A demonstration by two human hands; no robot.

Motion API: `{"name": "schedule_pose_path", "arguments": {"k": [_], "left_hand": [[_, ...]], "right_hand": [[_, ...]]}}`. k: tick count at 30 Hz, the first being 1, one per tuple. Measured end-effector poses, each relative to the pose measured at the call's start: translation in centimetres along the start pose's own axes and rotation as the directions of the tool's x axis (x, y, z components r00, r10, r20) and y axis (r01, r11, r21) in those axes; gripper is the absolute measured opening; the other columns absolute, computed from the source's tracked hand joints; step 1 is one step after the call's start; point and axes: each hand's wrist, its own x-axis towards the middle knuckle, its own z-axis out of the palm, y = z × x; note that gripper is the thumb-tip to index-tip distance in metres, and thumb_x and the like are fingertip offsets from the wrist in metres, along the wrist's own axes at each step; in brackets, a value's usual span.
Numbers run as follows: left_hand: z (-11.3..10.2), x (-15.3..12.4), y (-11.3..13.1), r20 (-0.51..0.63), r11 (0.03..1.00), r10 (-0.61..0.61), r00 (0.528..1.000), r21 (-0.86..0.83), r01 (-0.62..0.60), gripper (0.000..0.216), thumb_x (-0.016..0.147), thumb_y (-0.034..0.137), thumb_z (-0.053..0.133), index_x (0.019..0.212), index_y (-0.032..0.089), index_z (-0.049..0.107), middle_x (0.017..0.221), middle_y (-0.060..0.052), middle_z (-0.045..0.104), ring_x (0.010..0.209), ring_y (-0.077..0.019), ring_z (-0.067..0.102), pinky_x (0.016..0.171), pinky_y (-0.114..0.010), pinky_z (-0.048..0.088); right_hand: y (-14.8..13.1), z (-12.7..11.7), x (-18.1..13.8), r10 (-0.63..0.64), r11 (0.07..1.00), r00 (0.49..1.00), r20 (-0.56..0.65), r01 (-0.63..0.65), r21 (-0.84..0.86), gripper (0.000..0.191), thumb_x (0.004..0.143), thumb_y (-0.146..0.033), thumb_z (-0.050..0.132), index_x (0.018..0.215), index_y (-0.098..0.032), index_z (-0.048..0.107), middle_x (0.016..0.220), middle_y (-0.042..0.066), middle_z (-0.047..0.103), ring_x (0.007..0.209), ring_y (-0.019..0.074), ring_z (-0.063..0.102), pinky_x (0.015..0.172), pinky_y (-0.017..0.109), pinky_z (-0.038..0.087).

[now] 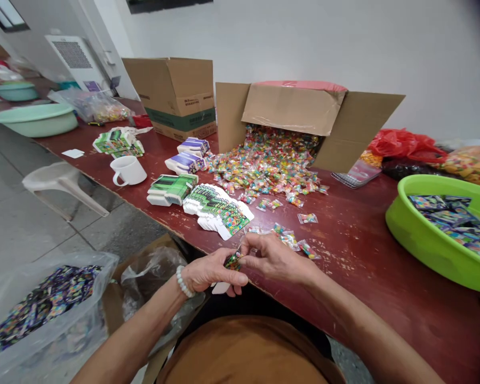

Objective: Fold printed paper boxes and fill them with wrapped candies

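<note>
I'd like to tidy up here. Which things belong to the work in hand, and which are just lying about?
Seemingly in use:
printed piece in the left hand, right hand at it
fanned printed cards
clear candy packets
green basin

Probably just lying about:
white mug
white stool
red plastic bag

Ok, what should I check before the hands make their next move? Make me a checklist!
1. Small, colourful green-printed piece held in the left hand: ok.
2. Right hand at that piece: ok.
3. Piece closed up: cannot tell, fingers partly cover it.
4. White-edged, green-printed cards within reach: looks ok, fanned out on the dark red table.
5. Small clear plastic candy packets near the right hand: ok.
6. White mug upright, apart from both hands: ok.
</note>
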Motion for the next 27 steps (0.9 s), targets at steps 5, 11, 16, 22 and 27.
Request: {"name": "schedule_pose_path", "arguments": {"k": [5,11,16,22,27], "left_hand": [[0.9,0.2,0.3,0.039,0.998,0.032,0.999,0.062,-0.034,0.028,0.066,0.035,0.077,0.061,0.013,0.062,0.052,-0.003,0.063,0.046,-0.0114,0.055,0.047,-0.021,0.039],[2.7,0.5,0.2,-0.304,0.987,0.109,0.947,-0.083,-0.141,0.033,0.067,0.039,0.079,0.079,0.013,0.064,0.063,-0.001,0.064,0.046,-0.0133,0.059,0.047,-0.025,0.047],[3.2,0.8,-0.4,-0.392,0.967,0.197,0.899,-0.076,-0.245,0.035,0.074,0.043,0.074,0.087,0.012,0.063,0.074,-0.005,0.068,0.065,-0.0168,0.064,0.061,-0.028,0.051],[3.4,0.1,-0.4,-0.621,0.909,0.392,0.679,0.147,-0.391,0.040,0.076,0.035,0.071,0.108,0.021,0.053,0.092,-0.003,0.070,0.087,-0.0181,0.066,0.080,-0.030,0.052],[4.4,-0.1,-0.6,-0.730,0.871,0.424,0.536,0.167,-0.462,0.055,0.075,0.030,0.071,0.122,0.025,0.044,0.085,0.001,0.068,0.078,-0.0156,0.066,0.072,-0.027,0.053]], "right_hand": [[0.8,0.3,-0.3,-0.055,0.994,0.995,0.087,0.047,0.099,0.007,0.084,-0.022,0.060,0.088,-0.021,0.053,0.072,-0.004,0.059,0.060,0.0109,0.050,0.055,0.021,0.039],[1.6,2.2,0.0,0.066,0.994,0.900,-0.430,-0.021,0.108,0.025,0.075,-0.026,0.070,0.097,-0.021,0.060,0.089,0.002,0.062,0.066,0.0126,0.053,0.058,0.024,0.042],[1.7,3.0,0.2,0.193,0.925,0.926,-0.324,-0.062,0.374,0.024,0.086,-0.041,0.058,0.076,-0.019,0.060,0.066,-0.001,0.057,0.058,0.0137,0.053,0.054,0.025,0.040],[1.8,2.0,0.3,0.217,0.932,0.899,-0.381,-0.075,0.354,0.026,0.084,-0.043,0.061,0.075,-0.018,0.060,0.066,-0.002,0.056,0.062,0.0134,0.050,0.059,0.025,0.039],[1.6,3.5,0.4,0.310,0.773,0.849,-0.428,0.037,0.634,0.042,0.080,-0.036,0.067,0.114,-0.024,0.046,0.076,-0.003,0.062,0.071,0.0158,0.059,0.068,0.028,0.047]]}}
